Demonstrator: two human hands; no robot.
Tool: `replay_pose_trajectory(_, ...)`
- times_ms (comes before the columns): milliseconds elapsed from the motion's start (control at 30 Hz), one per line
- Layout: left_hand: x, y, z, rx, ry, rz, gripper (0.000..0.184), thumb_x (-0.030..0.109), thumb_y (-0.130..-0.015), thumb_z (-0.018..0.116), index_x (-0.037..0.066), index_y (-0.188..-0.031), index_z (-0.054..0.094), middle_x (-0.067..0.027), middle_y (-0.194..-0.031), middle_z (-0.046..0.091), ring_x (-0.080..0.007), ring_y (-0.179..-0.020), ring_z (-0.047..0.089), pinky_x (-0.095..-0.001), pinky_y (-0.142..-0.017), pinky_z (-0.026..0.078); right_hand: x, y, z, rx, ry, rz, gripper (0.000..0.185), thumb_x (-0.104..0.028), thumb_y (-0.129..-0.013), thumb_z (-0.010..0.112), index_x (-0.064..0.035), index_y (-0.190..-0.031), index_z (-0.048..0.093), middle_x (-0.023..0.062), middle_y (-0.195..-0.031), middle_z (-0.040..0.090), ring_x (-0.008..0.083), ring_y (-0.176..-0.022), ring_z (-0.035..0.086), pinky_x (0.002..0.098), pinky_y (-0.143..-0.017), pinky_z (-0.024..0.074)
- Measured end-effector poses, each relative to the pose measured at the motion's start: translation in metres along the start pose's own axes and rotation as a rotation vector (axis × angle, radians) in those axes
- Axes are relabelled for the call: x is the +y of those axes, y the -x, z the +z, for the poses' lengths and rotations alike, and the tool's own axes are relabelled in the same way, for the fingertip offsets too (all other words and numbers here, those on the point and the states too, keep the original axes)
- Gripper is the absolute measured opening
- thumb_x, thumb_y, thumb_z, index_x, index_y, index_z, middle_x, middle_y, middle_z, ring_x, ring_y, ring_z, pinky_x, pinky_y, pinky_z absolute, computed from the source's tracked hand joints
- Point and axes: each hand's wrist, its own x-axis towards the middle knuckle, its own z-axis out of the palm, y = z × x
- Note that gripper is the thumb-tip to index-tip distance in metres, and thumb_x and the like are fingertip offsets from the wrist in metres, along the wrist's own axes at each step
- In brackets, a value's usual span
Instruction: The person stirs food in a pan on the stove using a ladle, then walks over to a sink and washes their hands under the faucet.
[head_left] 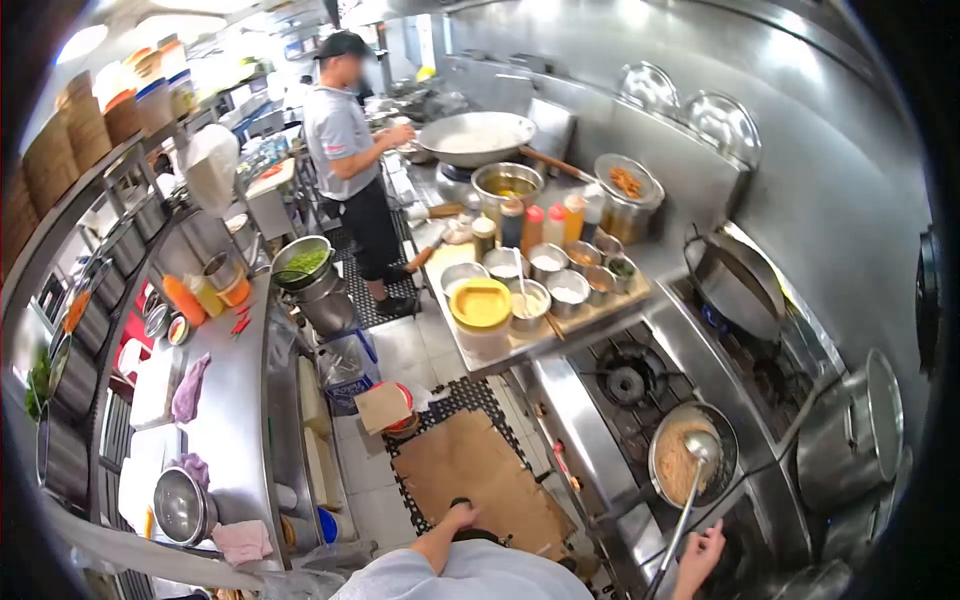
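My right hand (702,550) is beside the long handle of a ladle (687,503), its fingers loosely bent and apart, with nothing visible in them. The ladle's bowl rests in a round pan (733,436) on the stove. Inside the pan is a pinkish-brown, wet-looking food (676,462). My left hand (462,516) hangs low in front of my body, above the brown cardboard on the floor. Its fingers are mostly hidden, and I cannot make out anything held.
Left is a steel counter (225,400) with bottles and cloths. Ahead, a board (610,312) carries sauce bottles and seasoning tubs. A large wok (738,285) and a tall pot (850,430) stand right. A co-worker (345,150) stands farther back. Cardboard (465,475) covers the floor.
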Motion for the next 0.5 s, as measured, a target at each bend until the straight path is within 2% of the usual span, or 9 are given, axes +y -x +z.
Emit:
replay_pose_trajectory(67, -0.026, 0.032, -0.058, -0.231, -0.127, -0.438, 0.039, 0.04, -0.081, 0.058, 0.003, -0.088, 0.066, -0.0096, -0.074, 0.063, -0.0256, -0.063, 0.061, -0.039, -0.052, 0.048, -0.061, -0.013, 0.012, 0.155, -0.162, -0.133, 0.042, 0.0, -0.078, 0.061, -0.0004, -0.119, 0.055, 0.0063, -0.084, 0.055, 0.0113, -0.066, 0.052, 0.0236, -0.055, 0.0407)
replay_pose_trajectory(100, -0.043, 0.041, -0.076, -0.284, -0.149, -0.581, 0.031, 0.032, -0.08, 0.059, 0.002, -0.084, 0.065, -0.0082, -0.076, 0.063, -0.0262, -0.058, 0.06, -0.0395, -0.047, 0.046, -0.118, -0.012, 0.011, 0.061, -0.138, -0.139, 0.031, -0.004, -0.082, 0.059, -0.0024, -0.113, 0.06, 0.0133, -0.105, 0.054, 0.0165, -0.079, 0.056, 0.0267, -0.067, 0.044)
replay_pose_trajectory(133, -0.071, 0.047, -0.09, -0.267, -0.218, -0.531, 0.029, 0.031, -0.079, 0.059, 0.003, -0.082, 0.065, -0.0078, -0.078, 0.062, -0.0248, -0.057, 0.059, -0.0384, -0.047, 0.046, -0.171, -0.004, 0.016, -0.039, -0.113, -0.145, 0.022, -0.008, -0.087, 0.056, -0.0045, -0.107, 0.064, 0.0202, -0.127, 0.052, 0.0217, -0.093, 0.06, 0.0299, -0.078, 0.0473)
replay_pose_trajectory(233, -0.089, 0.048, -0.131, -0.248, -0.133, -0.528, 0.025, 0.028, -0.078, 0.06, 0.003, -0.076, 0.064, -0.0075, -0.077, 0.062, -0.0223, -0.055, 0.058, -0.0369, -0.046, 0.046, -0.243, 0.026, 0.074, -0.292, -0.246, -0.298, 0.011, -0.003, -0.084, 0.056, 0.0023, -0.089, 0.064, 0.0138, -0.087, 0.066, 0.0221, -0.074, 0.061, 0.0314, -0.069, 0.0481)
replay_pose_trajectory(267, -0.071, 0.054, -0.148, -0.273, 0.002, -0.564, 0.023, 0.025, -0.077, 0.059, 0.003, -0.072, 0.063, -0.0076, -0.074, 0.062, -0.0212, -0.054, 0.057, -0.0366, -0.045, 0.045, -0.276, 0.036, 0.092, -0.223, -0.231, -0.728, 0.007, -0.001, -0.081, 0.062, 0.0028, -0.076, 0.062, 0.011, -0.07, 0.062, 0.0228, -0.058, 0.058, 0.0307, -0.053, 0.0458)
replay_pose_trajectory(300, -0.054, 0.06, -0.162, -0.259, 0.033, -0.458, 0.028, 0.032, -0.073, 0.065, 0.005, -0.08, 0.068, -0.0128, -0.073, 0.064, -0.0192, -0.06, 0.058, -0.0329, -0.055, 0.046, -0.259, 0.046, 0.124, -0.497, -0.282, -0.619, 0.018, 0.0, -0.075, 0.064, 0.0006, -0.093, 0.067, 0.0052, -0.065, 0.059, 0.0114, -0.053, 0.052, 0.0243, -0.049, 0.0397)
replay_pose_trajectory(400, -0.104, -0.001, -0.148, -0.348, -0.403, -0.115, 0.029, 0.032, -0.073, 0.065, 0.004, -0.065, 0.066, -0.0099, -0.058, 0.062, -0.0214, -0.05, 0.057, -0.0333, -0.05, 0.046, -0.226, 0.073, 0.204, -0.708, -0.261, -0.493, 0.013, -0.01, -0.073, 0.071, 0.0006, -0.067, 0.066, 0.0121, -0.053, 0.059, 0.0174, -0.049, 0.057, 0.0282, -0.052, 0.0447)
replay_pose_trajectory(433, -0.095, -0.009, -0.151, -0.265, -0.147, -0.28, 0.033, 0.037, -0.072, 0.069, 0.004, -0.071, 0.067, -0.0096, -0.064, 0.064, -0.0211, -0.052, 0.059, -0.0332, -0.051, 0.047, -0.203, 0.079, 0.226, -0.739, -0.26, -0.501, 0.013, -0.01, -0.073, 0.071, 0.0006, -0.067, 0.066, 0.0121, -0.053, 0.059, 0.0174, -0.049, 0.057, 0.0282, -0.052, 0.0447)
replay_pose_trajectory(500, -0.06, 0.012, -0.166, 0.1, 0.099, -0.047, 0.037, 0.039, -0.072, 0.072, 0.003, -0.073, 0.065, -0.009, -0.065, 0.064, -0.0201, -0.05, 0.057, -0.0324, -0.05, 0.046, -0.146, 0.078, 0.266, -0.809, -0.062, -0.396, 0.023, -0.015, -0.077, 0.069, 0.0007, -0.062, 0.062, 0.0055, -0.05, 0.056, 0.0109, -0.043, 0.052, 0.0264, -0.043, 0.0398)
